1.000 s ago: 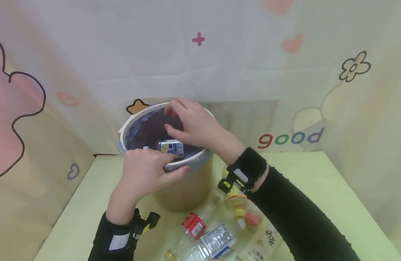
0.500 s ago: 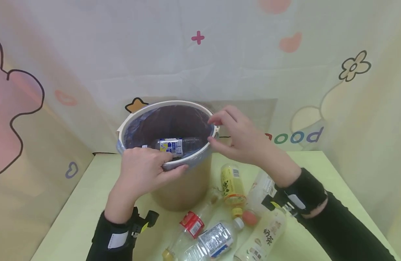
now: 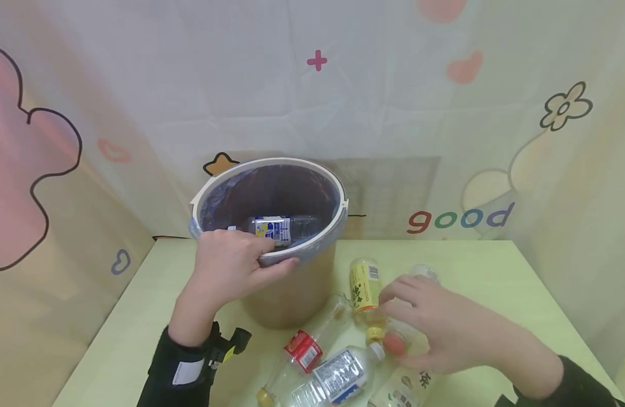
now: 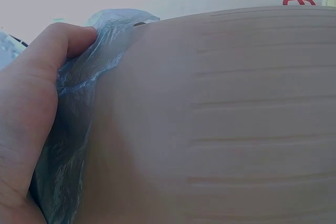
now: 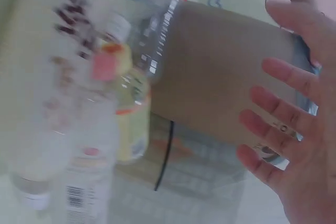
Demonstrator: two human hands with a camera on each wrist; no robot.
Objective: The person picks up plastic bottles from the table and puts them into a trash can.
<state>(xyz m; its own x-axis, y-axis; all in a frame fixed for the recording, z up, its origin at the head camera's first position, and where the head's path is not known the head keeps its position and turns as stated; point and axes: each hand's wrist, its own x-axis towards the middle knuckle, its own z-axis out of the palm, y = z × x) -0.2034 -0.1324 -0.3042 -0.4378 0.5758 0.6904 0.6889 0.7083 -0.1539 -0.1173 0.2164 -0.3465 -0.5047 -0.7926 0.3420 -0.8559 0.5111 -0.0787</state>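
My left hand (image 3: 231, 260) grips the front rim of a beige trash bin (image 3: 292, 297), its thumb outside over the blue liner (image 4: 107, 40). Inside the bin lies a clear plastic bottle (image 3: 274, 229) with a blue and yellow label. To the right, my right hand (image 3: 445, 322) is over the bottles with relaxed, spread fingers and nothing in its grasp. It partly covers a clear bottle with a pink cap (image 3: 394, 343) and a milk tea bottle (image 3: 401, 389). Just left of its fingertips is a yellow-labelled bottle (image 3: 364, 285).
In front of the bin lie a red-labelled bottle (image 3: 303, 350) with a yellow cap and a clear bottle with a silver label (image 3: 340, 374), close together on the pale green table (image 3: 475, 271). A printed curtain (image 3: 373, 102) hangs behind.
My right hand has come from over the bin's opening, past its right rim, down to the bottles on the right. My left hand keeps its grip on the rim.
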